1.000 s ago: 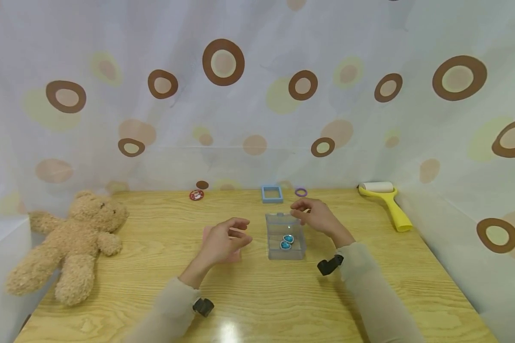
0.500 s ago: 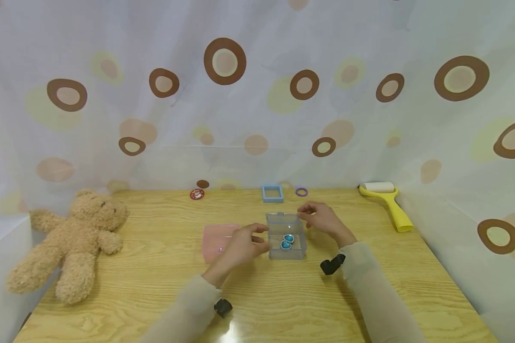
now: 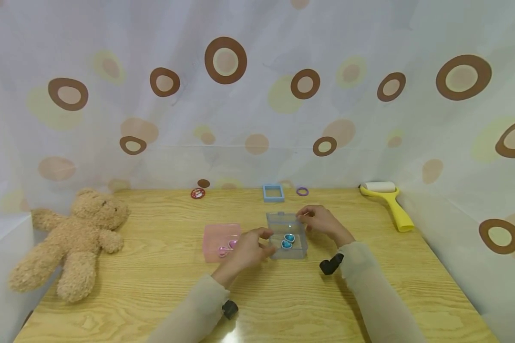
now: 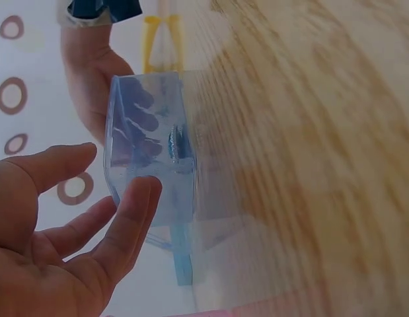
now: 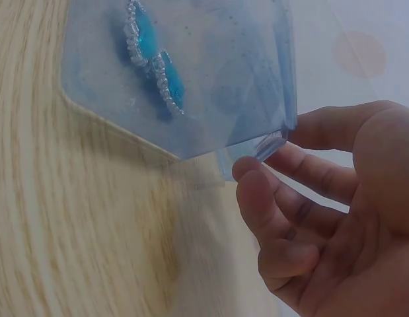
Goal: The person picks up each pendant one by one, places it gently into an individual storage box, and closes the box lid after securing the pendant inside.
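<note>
A clear bluish plastic box (image 3: 294, 253) stands on the table with its hinged lid (image 3: 279, 218) raised at the back. Inside lie two blue gems with silvery rims (image 3: 288, 241). My right hand (image 3: 322, 223) is at the lid's right edge; its thumb and a finger pinch the corner in the right wrist view. At the box's left side, my left hand (image 3: 248, 250) has its fingers spread, with the fingertips close to the wall; contact cannot be told. A pink translucent box (image 3: 214, 231) with two pink gems (image 3: 223, 251) stands to the left, partly behind my left hand.
A teddy bear (image 3: 79, 238) lies at the table's left. Along the back are a red round disc (image 3: 198, 193), a blue square frame (image 3: 273, 199) and a purple ring (image 3: 302, 191). A yellow-handled roller (image 3: 396, 212) lies at the right. Patterned curtains stand behind and beside the table.
My left hand has moved right from over the pink box to the clear box's left side, uncovering the pink gems. My right hand has shifted slightly from the lid's top to its right edge.
</note>
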{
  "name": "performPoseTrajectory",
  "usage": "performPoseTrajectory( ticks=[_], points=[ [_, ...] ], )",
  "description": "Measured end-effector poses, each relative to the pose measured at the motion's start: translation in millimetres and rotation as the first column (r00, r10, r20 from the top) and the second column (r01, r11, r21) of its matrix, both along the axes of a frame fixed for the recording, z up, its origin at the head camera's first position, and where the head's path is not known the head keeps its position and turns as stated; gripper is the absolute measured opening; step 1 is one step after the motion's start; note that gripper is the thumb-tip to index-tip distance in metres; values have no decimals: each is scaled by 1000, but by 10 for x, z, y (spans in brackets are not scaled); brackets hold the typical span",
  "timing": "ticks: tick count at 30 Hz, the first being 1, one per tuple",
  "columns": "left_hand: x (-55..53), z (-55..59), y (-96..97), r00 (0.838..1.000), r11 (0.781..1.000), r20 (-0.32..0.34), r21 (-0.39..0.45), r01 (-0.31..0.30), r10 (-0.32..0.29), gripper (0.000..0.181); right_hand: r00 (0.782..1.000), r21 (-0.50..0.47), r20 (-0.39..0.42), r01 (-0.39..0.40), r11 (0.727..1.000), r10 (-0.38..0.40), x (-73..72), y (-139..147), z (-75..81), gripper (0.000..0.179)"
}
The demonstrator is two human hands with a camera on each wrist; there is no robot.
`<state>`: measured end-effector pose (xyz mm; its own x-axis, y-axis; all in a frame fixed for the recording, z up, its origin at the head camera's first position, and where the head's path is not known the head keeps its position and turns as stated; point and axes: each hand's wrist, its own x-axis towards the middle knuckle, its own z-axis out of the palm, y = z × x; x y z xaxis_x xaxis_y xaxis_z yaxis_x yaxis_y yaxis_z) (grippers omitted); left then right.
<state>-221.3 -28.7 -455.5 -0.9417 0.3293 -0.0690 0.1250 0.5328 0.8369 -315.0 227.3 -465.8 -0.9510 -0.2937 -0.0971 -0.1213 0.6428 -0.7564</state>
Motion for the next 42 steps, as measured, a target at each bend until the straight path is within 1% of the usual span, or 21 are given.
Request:
performPoseTrajectory(
  ticks=[5,9,13,17,21,24,26,31,33,38,42],
  points=[
    [-15,-25,20,999,1000,-35,-24,-17,16,43,1000,4,6,3,1000,-3,3,-8,-11,29],
    [-14,-38,31,998,999,-53,-35,-30,28,40,1000,-12,3,8,1000,-8,4,-21,-30,29],
    [-12,-37,38,998,999,-62,-29,-27,25,39,1000,-36,-23,12,999,-13,17,-30,-23,27],
    [-8,-23,42,997,999,-73,-45,-27,24,38,999,-65,-37,33,997,-36,24,-28,-2,27],
    [-3,-9,44,997,998,-72,-61,-28,24,38,998,-88,-33,51,995,-55,21,-19,35,35],
    [-5,-17,45,997,998,-74,-50,-24,20,39,997,-93,-38,64,994,-68,19,-12,64,44],
    [-7,-23,45,997,999,-77,-44,-22,19,39,996,-82,-47,74,994,-78,24,-8,79,46],
    [-12,-33,46,996,999,-87,-43,-23,19,38,995,-54,-73,70,996,-74,47,1,117,41],
    [-14,-33,46,996,999,-87,-42,-23,19,39,994,-61,-80,69,996,-74,61,6,140,39],
    [-14,-20,45,997,999,-73,-34,-31,29,39,994,-113,-74,67,991,-75,107,29,215,38],
    [-21,-10,47,997,999,-65,-28,-34,32,40,998,-181,-23,55,982,-60,126,70,252,43]
  ],
)
